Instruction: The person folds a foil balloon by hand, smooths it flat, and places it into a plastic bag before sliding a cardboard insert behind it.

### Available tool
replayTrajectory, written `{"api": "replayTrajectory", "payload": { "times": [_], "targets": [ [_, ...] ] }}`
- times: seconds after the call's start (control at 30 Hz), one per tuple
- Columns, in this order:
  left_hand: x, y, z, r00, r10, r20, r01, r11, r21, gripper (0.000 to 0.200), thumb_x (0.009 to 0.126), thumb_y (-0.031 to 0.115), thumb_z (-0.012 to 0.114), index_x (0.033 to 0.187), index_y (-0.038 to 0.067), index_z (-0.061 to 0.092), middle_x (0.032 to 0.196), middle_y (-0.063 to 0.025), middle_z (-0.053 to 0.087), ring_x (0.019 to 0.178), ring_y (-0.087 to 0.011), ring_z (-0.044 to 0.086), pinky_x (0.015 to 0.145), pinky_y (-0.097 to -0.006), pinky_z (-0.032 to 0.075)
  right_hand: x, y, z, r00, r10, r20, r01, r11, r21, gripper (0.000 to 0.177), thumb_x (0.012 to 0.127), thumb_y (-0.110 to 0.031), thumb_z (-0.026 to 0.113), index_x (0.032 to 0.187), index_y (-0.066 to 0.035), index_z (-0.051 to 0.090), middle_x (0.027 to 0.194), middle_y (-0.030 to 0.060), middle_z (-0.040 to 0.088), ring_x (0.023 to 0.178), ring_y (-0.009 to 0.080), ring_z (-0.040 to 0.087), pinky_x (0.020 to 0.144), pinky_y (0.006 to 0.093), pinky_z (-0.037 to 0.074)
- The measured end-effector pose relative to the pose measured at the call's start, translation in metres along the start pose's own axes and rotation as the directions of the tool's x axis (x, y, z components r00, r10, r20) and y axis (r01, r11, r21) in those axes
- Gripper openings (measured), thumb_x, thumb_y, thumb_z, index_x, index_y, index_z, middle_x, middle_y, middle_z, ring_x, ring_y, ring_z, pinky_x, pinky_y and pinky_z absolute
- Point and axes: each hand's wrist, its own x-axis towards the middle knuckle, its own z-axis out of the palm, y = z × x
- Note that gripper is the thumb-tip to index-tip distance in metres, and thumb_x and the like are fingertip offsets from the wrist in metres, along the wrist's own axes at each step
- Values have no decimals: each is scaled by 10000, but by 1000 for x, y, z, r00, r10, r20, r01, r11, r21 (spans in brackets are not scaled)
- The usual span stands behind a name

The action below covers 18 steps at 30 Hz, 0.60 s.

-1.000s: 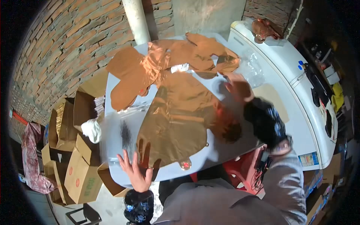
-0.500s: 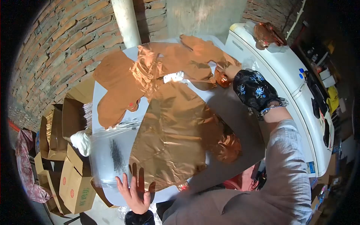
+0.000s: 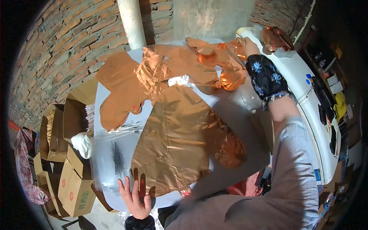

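A large flat copper-coloured foil sheet (image 3: pixel 172 142), shaped like an uninflated foil balloon, lies spread over the table. My left hand (image 3: pixel 136 201) rests at the near edge with its fingers spread, by the lower left corner of the sheet. At the far right, my right hand (image 3: pixel 250 46) pinches the edge of a shiny copper foil piece (image 3: pixel 233 74), lifting and bending it; the fingertips are partly hidden. More rounded copper foil lobes (image 3: pixel 120 74) stretch across the back and left. A small white crumpled piece (image 3: pixel 178 80) lies in the middle.
Clear plastic bags (image 3: pixel 109 165) lie on the table's left side. Open cardboard boxes (image 3: pixel 74 188) stand left of the table (image 3: pixel 249 149). A white appliance (image 3: pixel 306 96) borders it on the right, with a bagged copper foil bundle (image 3: pixel 276 38) on top. A pipe (image 3: pixel 131 25) rises behind.
My right hand has moved up and away toward the far right corner, pulling the foil edge along so that it curls up. My left hand has stayed almost still.
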Motion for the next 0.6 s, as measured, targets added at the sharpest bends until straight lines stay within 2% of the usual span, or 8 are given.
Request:
{"api": "replayTrajectory", "payload": {
  "times": [0.03, 0.1, 0.17, 0.23, 0.3, 0.4, 0.53, 0.6],
  "targets": [
    [0, 0, 0, 1000, -6, 8, 6, 1000, 3, 526, 1003, 435, 425, 1371, 62, 471, 1485, -229, 369, 1406, -503, 244, 1104, -603, 240, 18, 12, 3, 994, -99, 55, 105, 989, -106, 397, 925, -372, 529, 1187, -88, 620, 1061, 227, 670, 1003, 356, 644, 824, 439, 513],
    [1, 0, -2, 1000, -6, 16, 6, 1000, 16, 523, 1000, 431, 431, 1367, 61, 474, 1484, -227, 372, 1406, -501, 248, 1103, -601, 245, 70, 19, -9, 979, -131, 153, 147, 984, -101, 402, 934, -369, 518, 1211, -95, 617, 1080, 213, 668, 1023, 353, 641, 817, 437, 517],
    [3, 2, -2, 1000, 1, 19, -2, 1000, 25, 523, 996, 430, 439, 1364, 60, 476, 1482, -226, 375, 1405, -498, 253, 1102, -599, 250, 72, -5, -41, 951, -276, -139, 262, 959, -110, 342, 924, -336, 506, 1149, -133, 666, 1002, 183, 688, 972, 371, 646, 821, 455, 523],
    [3, 0, -2, 1000, -1, 11, 1, 1000, 18, 522, 992, 427, 449, 1361, 59, 479, 1481, -225, 378, 1406, -495, 255, 1102, -597, 252, 98, -21, -47, 970, -240, 42, 242, 931, -275, 336, 930, -355, 484, 1106, -143, 673, 990, 191, 685, 958, 391, 639, 824, 476, 516],
    [2, 2, -1, 1000, -8, 7, 8, 1000, 8, 518, 989, 421, 457, 1357, 57, 482, 1478, -224, 383, 1406, -493, 257, 1101, -597, 253, 112, -26, -61, 957, -289, 30, 286, 916, -281, 340, 933, -363, 476, 1090, -131, 668, 995, 199, 680, 958, 404, 633, 823, 490, 509],
    [5, 2, -2, 1000, 0, -10, 0, 1000, 8, 507, 987, 408, 464, 1348, 54, 486, 1473, -223, 389, 1405, -491, 263, 1100, -598, 256, 119, -44, -83, 956, -243, -167, 188, 939, -288, 337, 940, -344, 455, 1044, -109, 672, 991, 214, 674, 953, 410, 632, 825, 505, 498],
    [1, 0, -3, 1000, -1, -8, 1, 1000, 3, 492, 983, 390, 473, 1337, 49, 494, 1467, -225, 396, 1402, -489, 270, 1098, -596, 261, 135, -41, -84, 906, -229, -356, 163, 965, -206, 344, 959, -282, 411, 1077, -53, 638, 971, 245, 663, 936, 428, 628, 809, 509, 497],
    [2, 1, -2, 1000, -4, -15, 4, 1000, -4, 486, 980, 381, 476, 1334, 48, 497, 1468, -222, 398, 1404, -486, 270, 1100, -595, 260, 115, -60, -110, 838, -126, -531, 216, 970, 110, 316, 950, -187, 431, 1196, -46, 571, 1005, 264, 652, 932, 446, 626, 790, 506, 498]
  ]
}}
